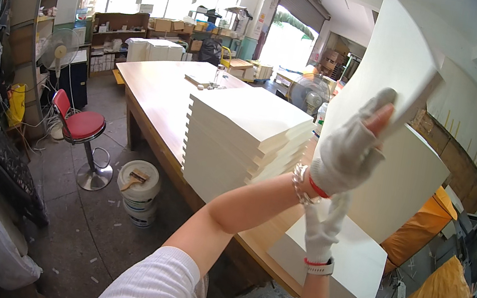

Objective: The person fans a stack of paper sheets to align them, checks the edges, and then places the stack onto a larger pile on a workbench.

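My gloved left hand [348, 144] is raised high and grips a large sheaf of white paper [401, 69], thumb on its front face, so the sheets curl upward. Below it, my gloved right hand [323, 222] grips the sheaf's lower left edge, its fingertips hidden behind my left wrist. A low stack of white sheets [360, 265] lies on the wooden table [161, 87] right under my hands. To the left of them stands a tall stack of white paper [242, 128], built in offset bundles.
A red stool [83, 124] and a white bucket with a brush [138, 186] stand on the floor left of the table. A fan [310, 92] sits behind the tall stack. Orange-covered things [419, 227] crowd the right. Shelves line the left wall.
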`<state>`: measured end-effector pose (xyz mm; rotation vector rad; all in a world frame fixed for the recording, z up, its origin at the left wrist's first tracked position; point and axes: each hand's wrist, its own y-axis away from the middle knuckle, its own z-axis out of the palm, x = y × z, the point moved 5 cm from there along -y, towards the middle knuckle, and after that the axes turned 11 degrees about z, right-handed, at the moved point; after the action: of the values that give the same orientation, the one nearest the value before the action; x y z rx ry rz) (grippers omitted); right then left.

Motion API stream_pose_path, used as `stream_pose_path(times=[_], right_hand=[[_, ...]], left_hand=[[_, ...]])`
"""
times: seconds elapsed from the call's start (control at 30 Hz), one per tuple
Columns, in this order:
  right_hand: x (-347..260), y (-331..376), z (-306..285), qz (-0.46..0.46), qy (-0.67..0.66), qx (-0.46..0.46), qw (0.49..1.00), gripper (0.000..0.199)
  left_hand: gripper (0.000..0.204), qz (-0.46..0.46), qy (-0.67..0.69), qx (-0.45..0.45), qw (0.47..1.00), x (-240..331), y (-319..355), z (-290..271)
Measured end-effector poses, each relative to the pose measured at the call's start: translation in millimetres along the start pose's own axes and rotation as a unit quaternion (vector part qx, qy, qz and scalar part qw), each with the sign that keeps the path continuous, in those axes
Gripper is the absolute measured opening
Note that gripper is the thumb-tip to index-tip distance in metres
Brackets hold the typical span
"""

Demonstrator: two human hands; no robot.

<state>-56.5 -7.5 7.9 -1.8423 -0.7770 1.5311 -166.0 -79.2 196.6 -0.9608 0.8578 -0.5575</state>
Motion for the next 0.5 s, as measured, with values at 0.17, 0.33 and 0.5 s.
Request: stream_pose_path(times=[0.17, 0.33, 0.5], right_hand=[[15, -33, 22, 0.105, -0.459, -0.027, 0.882, 0.060], [68, -38, 39, 0.076, -0.680, -0.221, 0.695, 0.061], [82, -39, 58, 0.183, -0.626, -0.236, 0.720, 0.057]], left_hand=[[0.060, 0.103, -0.013, -0.013, 0.995, 27, -8, 15], [0.054, 0.142, -0.067, -0.057, 0.986, 42, -14, 24], [0.047, 0.093, -0.077, -0.197, 0.973, 31, -29, 18]])
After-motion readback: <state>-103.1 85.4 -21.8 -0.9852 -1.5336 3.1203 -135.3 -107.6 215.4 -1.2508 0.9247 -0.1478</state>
